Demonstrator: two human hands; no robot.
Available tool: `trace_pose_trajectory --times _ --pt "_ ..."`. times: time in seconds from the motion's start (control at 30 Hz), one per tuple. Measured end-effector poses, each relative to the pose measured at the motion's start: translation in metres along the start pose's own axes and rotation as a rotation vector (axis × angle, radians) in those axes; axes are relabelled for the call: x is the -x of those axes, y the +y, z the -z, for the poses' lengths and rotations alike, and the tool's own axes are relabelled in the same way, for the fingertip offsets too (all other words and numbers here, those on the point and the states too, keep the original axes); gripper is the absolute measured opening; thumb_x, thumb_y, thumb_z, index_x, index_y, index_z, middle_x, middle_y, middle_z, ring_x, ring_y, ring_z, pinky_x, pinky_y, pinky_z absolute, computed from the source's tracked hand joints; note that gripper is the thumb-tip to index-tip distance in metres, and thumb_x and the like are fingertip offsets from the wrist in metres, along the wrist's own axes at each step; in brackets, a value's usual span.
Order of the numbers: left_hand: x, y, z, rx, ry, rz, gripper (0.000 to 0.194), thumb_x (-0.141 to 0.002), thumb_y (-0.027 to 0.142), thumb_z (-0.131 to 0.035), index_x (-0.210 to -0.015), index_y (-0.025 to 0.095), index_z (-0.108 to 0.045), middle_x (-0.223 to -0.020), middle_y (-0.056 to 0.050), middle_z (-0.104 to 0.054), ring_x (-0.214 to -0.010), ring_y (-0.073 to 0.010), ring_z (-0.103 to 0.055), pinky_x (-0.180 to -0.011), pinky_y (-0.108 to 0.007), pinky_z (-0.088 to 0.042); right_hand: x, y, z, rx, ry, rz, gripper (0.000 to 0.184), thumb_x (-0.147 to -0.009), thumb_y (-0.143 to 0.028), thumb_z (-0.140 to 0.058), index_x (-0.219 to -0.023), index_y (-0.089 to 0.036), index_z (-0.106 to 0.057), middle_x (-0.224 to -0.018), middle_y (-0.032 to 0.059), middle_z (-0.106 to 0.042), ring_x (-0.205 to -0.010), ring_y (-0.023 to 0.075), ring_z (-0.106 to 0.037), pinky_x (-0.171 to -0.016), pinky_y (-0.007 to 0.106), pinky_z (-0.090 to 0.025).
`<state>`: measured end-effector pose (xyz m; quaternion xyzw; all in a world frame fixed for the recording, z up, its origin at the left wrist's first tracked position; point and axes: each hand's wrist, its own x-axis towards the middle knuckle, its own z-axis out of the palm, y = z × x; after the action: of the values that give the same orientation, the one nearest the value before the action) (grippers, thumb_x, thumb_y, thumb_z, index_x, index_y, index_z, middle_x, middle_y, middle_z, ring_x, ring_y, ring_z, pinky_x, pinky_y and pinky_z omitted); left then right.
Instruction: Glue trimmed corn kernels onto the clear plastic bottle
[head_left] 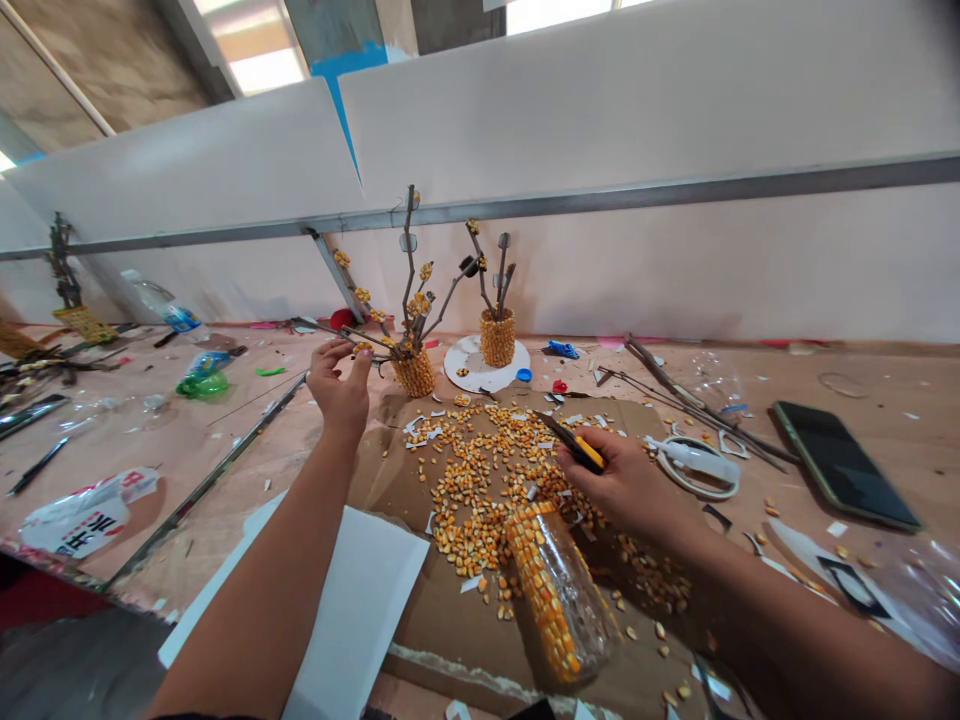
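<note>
Left of centre the left hand [341, 388] pinches 1 twig [378, 343] beside a kernel-covered pot [415, 375], while centre-right the right hand [619, 482] grasps a cutter [583, 450] over loose kernels [472, 500].

One head-worn view, close above the table [196, 432], facing forward and down.

The bare left hand [341, 388] is stretched forward, pinching; the bare right hand [611, 480], lower, is curled closed.

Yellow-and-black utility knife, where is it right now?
In the head view, the knife is right of centre, held in the right hand over loose yellow-orange corn kernels on brown cardboard.
</note>
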<state>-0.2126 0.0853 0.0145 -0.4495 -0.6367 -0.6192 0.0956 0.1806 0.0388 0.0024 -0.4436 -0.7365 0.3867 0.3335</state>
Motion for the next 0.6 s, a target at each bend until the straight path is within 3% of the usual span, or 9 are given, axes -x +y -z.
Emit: trace_pose_trajectory --times 0.6 --pt "0.000 0.026 0.000 -0.033 0.057 -0.061 0.019 -0.083 0.032 -0.078 -0.094 0.018 -0.073 -0.121 -0.008 -0.065 -0.115 -0.0247 -0.064 -0.080 -0.031 -0.045 0.000 0.001 0.001 -0.015 0.003 -0.003 0.027 -0.086 -0.043 -0.060 -0.070 -0.022 -0.057 -0.062 -0.0018 -0.050 -0.058 0.0142 -0.042 -0.054 0.027 -0.033"
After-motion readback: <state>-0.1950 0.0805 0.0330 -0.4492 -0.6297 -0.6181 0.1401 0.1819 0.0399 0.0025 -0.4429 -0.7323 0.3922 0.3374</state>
